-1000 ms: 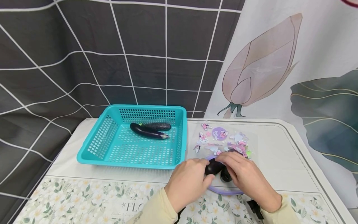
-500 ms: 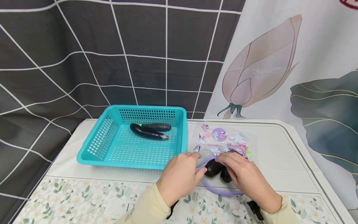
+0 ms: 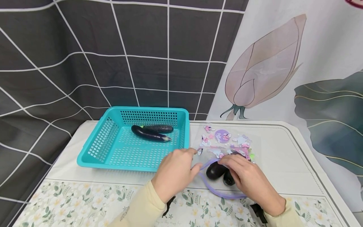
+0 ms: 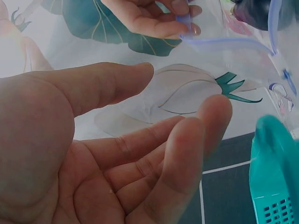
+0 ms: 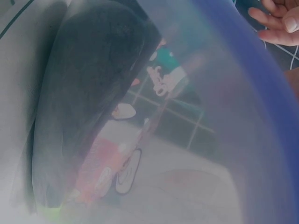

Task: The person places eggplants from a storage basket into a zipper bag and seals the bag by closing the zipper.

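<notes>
A clear zip bag [image 3: 224,195] with a purple rim and pink cartoon prints lies on the table at the right. Its mouth gapes toward me, and two dark eggplants show inside, one eggplant [image 3: 216,171] beside another eggplant [image 3: 228,178]. My right hand [image 3: 249,176] pinches the bag's purple rim, as the left wrist view also shows. Through the film, the right wrist view catches a long dark eggplant [image 5: 84,102]. My left hand [image 3: 174,173] hovers between the bag and the basket, fingers loosely bent and holding nothing; its palm [image 4: 93,182] is bare.
A turquoise perforated basket [image 3: 82,162] stands left of the bag, holding a glossy eggplant [image 3: 150,134] and a duller one [image 3: 160,128] behind it. A floral cloth [image 3: 71,201] covers the table's near side. Dark gridded fabric [image 3: 141,72] hangs behind.
My left hand has let go of the eggplant at the bag's mouth and moved left toward the basket. The right hand stays at the bag's rim.
</notes>
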`<act>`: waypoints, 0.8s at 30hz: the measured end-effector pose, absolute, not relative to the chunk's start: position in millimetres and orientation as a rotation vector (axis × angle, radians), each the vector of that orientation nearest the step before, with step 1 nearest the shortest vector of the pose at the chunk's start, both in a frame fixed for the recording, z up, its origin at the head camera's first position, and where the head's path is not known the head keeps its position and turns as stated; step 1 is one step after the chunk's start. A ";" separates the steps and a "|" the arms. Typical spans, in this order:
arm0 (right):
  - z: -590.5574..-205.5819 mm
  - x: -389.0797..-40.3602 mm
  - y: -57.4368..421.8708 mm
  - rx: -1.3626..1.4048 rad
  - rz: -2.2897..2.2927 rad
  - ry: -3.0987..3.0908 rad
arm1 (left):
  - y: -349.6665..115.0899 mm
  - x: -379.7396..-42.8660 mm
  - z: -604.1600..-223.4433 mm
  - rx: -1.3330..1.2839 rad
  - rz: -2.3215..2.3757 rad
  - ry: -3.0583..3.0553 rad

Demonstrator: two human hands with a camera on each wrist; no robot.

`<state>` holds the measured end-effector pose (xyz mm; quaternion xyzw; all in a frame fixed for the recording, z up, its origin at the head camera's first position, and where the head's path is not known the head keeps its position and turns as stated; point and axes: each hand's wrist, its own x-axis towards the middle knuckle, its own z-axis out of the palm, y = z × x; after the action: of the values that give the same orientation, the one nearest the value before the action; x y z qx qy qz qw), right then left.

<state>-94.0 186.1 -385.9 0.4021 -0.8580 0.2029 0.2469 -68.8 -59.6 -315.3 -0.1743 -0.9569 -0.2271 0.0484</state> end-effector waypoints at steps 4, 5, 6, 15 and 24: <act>-386.4 -94.4 186.3 1.095 0.550 -2.339 | -62.5 -70.9 -315.5 -0.514 -0.703 -2.924; -386.4 -94.5 186.3 1.095 0.551 -2.338 | -63.2 -71.6 -315.8 -0.512 -0.700 -2.923; -386.4 -94.6 186.2 1.095 0.552 -2.338 | -63.9 -72.4 -316.4 -0.513 -0.695 -2.922; -386.9 -94.4 186.1 1.095 0.552 -2.326 | -74.5 -80.8 -313.7 -0.482 -0.650 -2.918; -386.0 -94.9 186.4 1.099 0.552 -2.330 | -90.0 -91.1 -302.5 -0.446 -0.612 -2.903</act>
<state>-94.9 186.4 -386.0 0.4038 -0.8561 0.2027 0.2509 -91.1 -90.0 -302.5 -0.1483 -0.9652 -0.2034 0.0706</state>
